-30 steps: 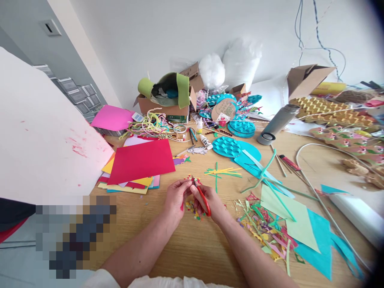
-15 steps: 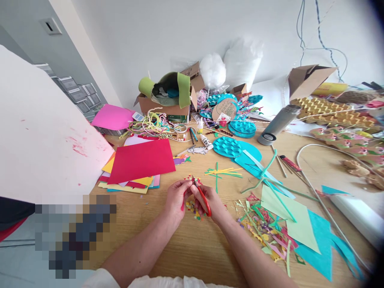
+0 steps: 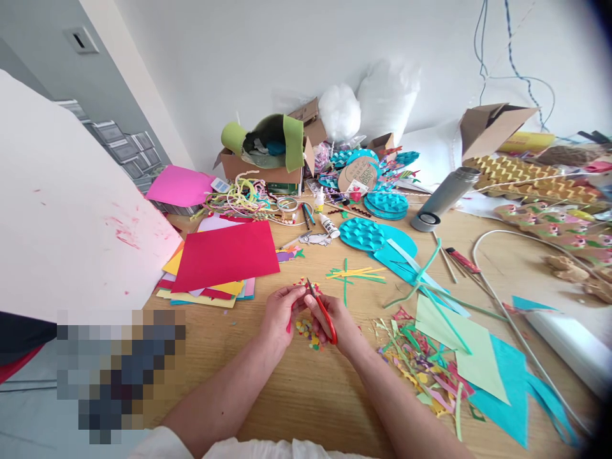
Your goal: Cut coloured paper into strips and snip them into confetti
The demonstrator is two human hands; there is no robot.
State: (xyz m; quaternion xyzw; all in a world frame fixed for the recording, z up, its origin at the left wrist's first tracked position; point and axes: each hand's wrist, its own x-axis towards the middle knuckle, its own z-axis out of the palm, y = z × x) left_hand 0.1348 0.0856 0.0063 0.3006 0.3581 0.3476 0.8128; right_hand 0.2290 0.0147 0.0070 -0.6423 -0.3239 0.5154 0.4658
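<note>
Red-handled scissors (image 3: 326, 322) are gripped in my right hand (image 3: 335, 319), their dark blades pointing up and to the left. Close beside it, my left hand (image 3: 283, 313) pinches a small piece of red paper (image 3: 289, 326), mostly hidden by the fingers. The two hands nearly touch at the fingertips. Under and between them, small yellow, red and green paper bits (image 3: 306, 329) lie on the wooden table (image 3: 282, 408), with more red bits just beyond the blades.
Stacked coloured paper with a red sheet (image 3: 227, 258) is at the left. Paper scraps (image 3: 425, 363) and a pale green sheet (image 3: 482, 350) lie at the right. Farther back are a glue bottle (image 3: 329, 226), yellow and green strips (image 3: 358, 274) and a grey flask (image 3: 444, 199).
The scissor blades have shifted slightly and show more clearly above the fingers. Both hands keep nearly the same place and hold.
</note>
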